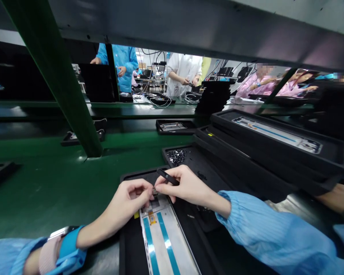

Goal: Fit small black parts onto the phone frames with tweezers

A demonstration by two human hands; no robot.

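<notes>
My left hand (134, 196) is closed in a pinch at the upper end of a flat silver device frame (169, 229). Two blue strips and a small orange flex piece mark that frame, which lies in a black foam tray (129, 244). Against the left fingertips, my right hand (186, 185) is closed too, with a slim black tool (167, 177) lodged between thumb and fingers; the kind of tool is unclear. Between both sets of fingertips a tiny metallic part (154, 191) shows, mostly hidden, and which hand holds it I cannot tell.
Beyond my right hand, a black tray (195, 152) holds many small dark parts (176, 156). Stacked trays (246, 160) rise at the right, another device frame (278, 133) on top. A green post (71, 88) stands left. Co-workers (183, 72) are across the bench; another person's arm (338, 196) is at right.
</notes>
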